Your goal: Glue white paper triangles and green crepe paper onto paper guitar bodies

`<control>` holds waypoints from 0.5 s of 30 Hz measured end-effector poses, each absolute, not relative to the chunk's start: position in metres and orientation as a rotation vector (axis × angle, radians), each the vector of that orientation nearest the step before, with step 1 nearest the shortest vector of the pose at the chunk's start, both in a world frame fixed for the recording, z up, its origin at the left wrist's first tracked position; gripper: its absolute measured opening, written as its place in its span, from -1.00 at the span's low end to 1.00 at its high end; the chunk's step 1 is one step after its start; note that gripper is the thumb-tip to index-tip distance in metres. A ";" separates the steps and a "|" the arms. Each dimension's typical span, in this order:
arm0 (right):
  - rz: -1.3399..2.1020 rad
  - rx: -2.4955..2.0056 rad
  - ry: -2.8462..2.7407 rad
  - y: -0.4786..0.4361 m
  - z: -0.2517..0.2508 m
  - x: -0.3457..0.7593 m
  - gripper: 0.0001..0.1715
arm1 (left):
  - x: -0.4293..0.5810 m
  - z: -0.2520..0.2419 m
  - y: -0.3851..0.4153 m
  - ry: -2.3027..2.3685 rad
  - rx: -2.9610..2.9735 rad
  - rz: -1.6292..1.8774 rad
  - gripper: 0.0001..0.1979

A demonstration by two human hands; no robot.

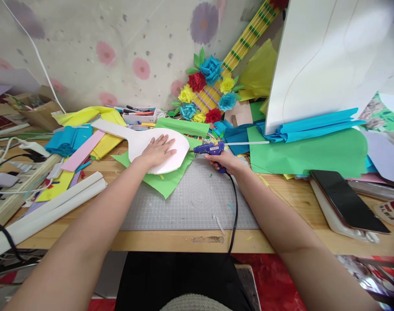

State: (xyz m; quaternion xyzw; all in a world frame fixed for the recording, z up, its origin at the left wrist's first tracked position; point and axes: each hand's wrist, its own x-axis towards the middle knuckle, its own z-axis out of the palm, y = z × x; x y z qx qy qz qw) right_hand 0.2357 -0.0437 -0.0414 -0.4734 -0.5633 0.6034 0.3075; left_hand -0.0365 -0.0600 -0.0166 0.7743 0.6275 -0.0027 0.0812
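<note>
My left hand (158, 151) lies flat with fingers spread on a white guitar-shaped board (180, 144), whose neck points to the upper left. Beneath the board is a sheet of green paper (167, 186), its edges showing around the rounded end. My right hand (224, 160) is wrapped round the handle of a blue hot glue gun (210, 148). The gun's nozzle points left, at or very near the board's right edge; I cannot tell whether they touch. A long white glue stick (247, 143) juts out of the gun's back.
A grey cutting mat (197, 207) covers the table's middle. Behind stands a yellow paper guitar (213, 93) with paper flowers. A tall white board (313, 65) leans at right, near a phone (349, 201). Crepe paper (69, 139) and a power strip (28, 177) crowd the left.
</note>
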 end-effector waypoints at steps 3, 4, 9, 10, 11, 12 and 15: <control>1.594 -1.243 -1.518 -0.044 -0.041 0.236 -0.50 | -0.035 -0.015 -0.061 1.876 2.311 -0.027 -0.35; 1.590 -1.243 -1.533 -0.044 -0.042 0.236 -0.51 | -0.035 -0.014 -0.061 1.878 2.310 -0.030 -0.35; 1.599 -1.245 -1.609 -0.043 -0.043 0.239 -0.50 | -0.032 -0.012 -0.062 1.884 2.299 -0.036 -0.35; 1.607 -1.236 -1.619 -0.043 -0.043 0.239 -0.50 | -0.032 -0.011 -0.062 1.886 2.299 -0.035 -0.35; 1.617 -1.224 -1.628 -0.043 -0.043 0.239 -0.50 | -0.032 -0.011 -0.063 1.888 2.298 -0.036 -0.36; 1.628 -1.214 -1.640 -0.043 -0.043 0.239 -0.49 | -0.031 -0.010 -0.063 1.889 2.297 -0.036 -0.36; 1.655 -1.199 -1.675 -0.044 -0.043 0.239 -0.50 | -0.030 -0.008 -0.064 1.896 2.292 -0.055 -0.35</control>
